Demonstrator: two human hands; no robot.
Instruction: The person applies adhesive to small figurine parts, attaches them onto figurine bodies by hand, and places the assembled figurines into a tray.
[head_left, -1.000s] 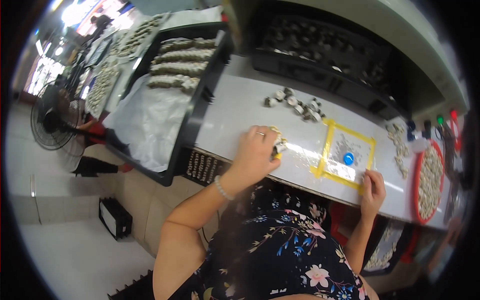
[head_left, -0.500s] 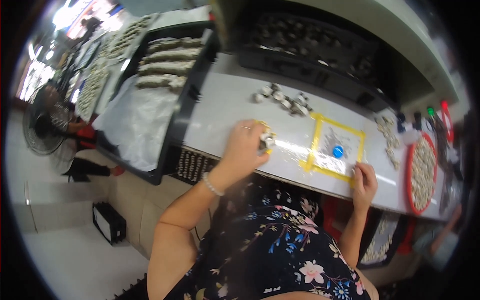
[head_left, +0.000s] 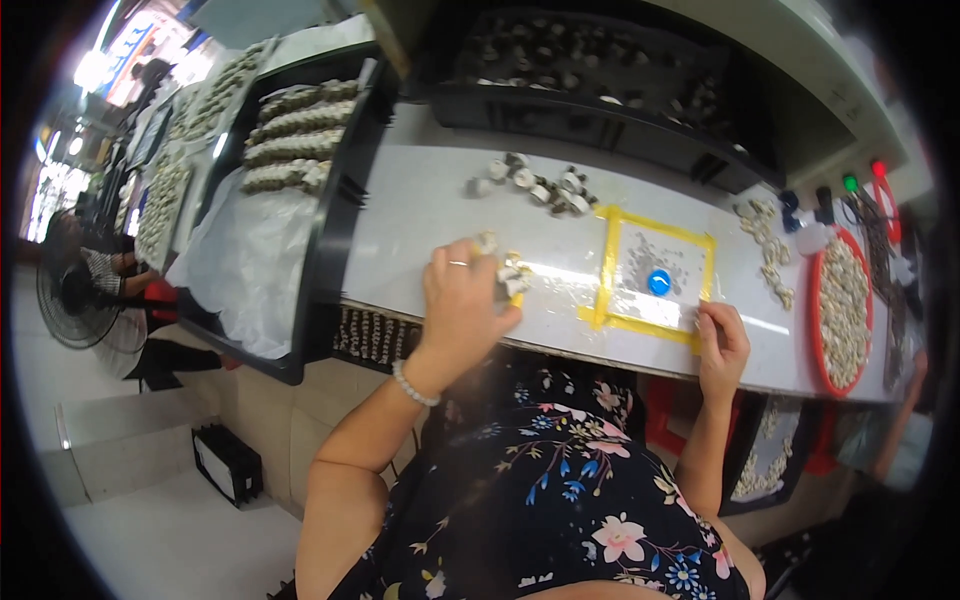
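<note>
My left hand (head_left: 462,305) is over the white worktop, its fingers curled around small white-and-dark pieces (head_left: 512,283) with yellow bits on them. One pale round piece (head_left: 486,241) shows at its fingertips. My right hand (head_left: 724,345) is closed in a pinch by the right edge of a yellow-taped square (head_left: 609,262); whatever lies between finger and thumb is too small to make out. Inside the square sit a round blue cap (head_left: 659,282) and a scatter of tiny grey bits (head_left: 655,255). Beyond my left hand lies a loose group of white-and-dark cylindrical pieces (head_left: 540,188).
At the left stands a black tray (head_left: 318,290) with rows of pieces and a plastic sheet. Another black tray (head_left: 600,115) spans the back. A red basket (head_left: 822,340) of pale pieces stands right, near loose pale pieces (head_left: 768,245). A fan (head_left: 85,285) and a person are far left.
The whole view has shifted slightly. My left hand has moved a little away from the square, and a pale piece now shows at its fingertips. My right hand keeps its pinch by the tape.
</note>
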